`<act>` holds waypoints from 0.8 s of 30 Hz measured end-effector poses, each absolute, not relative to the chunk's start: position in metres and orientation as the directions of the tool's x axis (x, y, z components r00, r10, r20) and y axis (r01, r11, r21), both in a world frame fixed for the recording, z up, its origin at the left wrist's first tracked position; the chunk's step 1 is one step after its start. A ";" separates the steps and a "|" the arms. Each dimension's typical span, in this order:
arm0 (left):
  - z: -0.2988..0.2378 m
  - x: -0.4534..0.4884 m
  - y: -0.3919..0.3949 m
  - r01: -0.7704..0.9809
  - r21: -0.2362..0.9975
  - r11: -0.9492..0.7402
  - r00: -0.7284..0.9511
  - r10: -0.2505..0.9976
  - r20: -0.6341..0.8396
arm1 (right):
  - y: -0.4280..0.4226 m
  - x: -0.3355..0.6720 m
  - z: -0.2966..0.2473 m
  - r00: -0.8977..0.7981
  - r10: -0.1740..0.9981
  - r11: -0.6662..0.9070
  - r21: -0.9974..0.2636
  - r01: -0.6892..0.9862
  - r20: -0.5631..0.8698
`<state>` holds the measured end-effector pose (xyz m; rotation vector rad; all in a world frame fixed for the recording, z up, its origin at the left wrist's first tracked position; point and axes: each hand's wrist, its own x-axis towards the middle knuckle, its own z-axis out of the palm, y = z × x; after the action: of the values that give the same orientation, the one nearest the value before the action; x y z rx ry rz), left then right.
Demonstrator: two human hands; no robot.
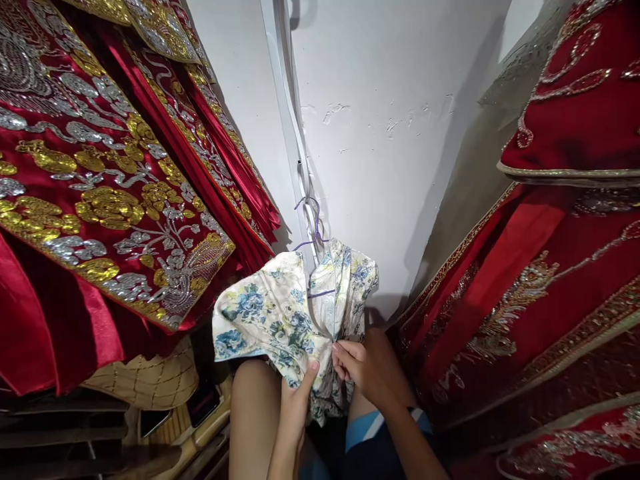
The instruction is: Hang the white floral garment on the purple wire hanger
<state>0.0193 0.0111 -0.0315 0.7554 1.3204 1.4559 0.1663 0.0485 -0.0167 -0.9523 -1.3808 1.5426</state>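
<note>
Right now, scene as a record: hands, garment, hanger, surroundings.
left hand: thumb on front of floral garment
right hand: pinching at bottom of neckline
garment: pale, blue flowers, short-sleeved
purple hanger: inside garment, hook exposed; whether hooked on anything unclear
left side: gold-and-silver-decorated red clothing
right side: embellished red clothing
background: pale wall

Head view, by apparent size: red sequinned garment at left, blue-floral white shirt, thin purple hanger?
1. Red sequinned garment
2. Blue-floral white shirt
3. Thin purple hanger, partly hidden by shirt
</note>
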 end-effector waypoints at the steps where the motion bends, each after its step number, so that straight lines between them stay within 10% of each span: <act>1: -0.033 0.020 0.011 -0.226 0.971 0.080 -0.310 0.939 -0.150 | 0.047 0.167 -0.011 -0.332 0.943 -0.054 -0.992 -0.114 -0.013; 8: -0.039 0.053 -0.004 0.406 0.894 -0.189 -0.721 0.536 0.440 | 0.039 0.169 0.021 -0.236 0.969 -0.086 -0.995 -0.056 -0.071; 13: -0.038 0.069 -0.001 0.244 0.959 -0.143 -0.342 0.913 0.223 | 0.032 0.168 0.011 -0.449 0.878 -0.170 -0.985 0.032 -0.166; 24: -0.030 0.063 0.013 0.778 0.581 -0.239 0.187 0.971 0.149 | 0.125 0.186 0.106 -0.303 0.952 -0.056 -0.955 -0.291 0.037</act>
<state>0.0632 0.0125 -0.0302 2.0943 1.6455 0.7034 0.1858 0.1247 0.1055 -0.8248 -1.1885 1.5660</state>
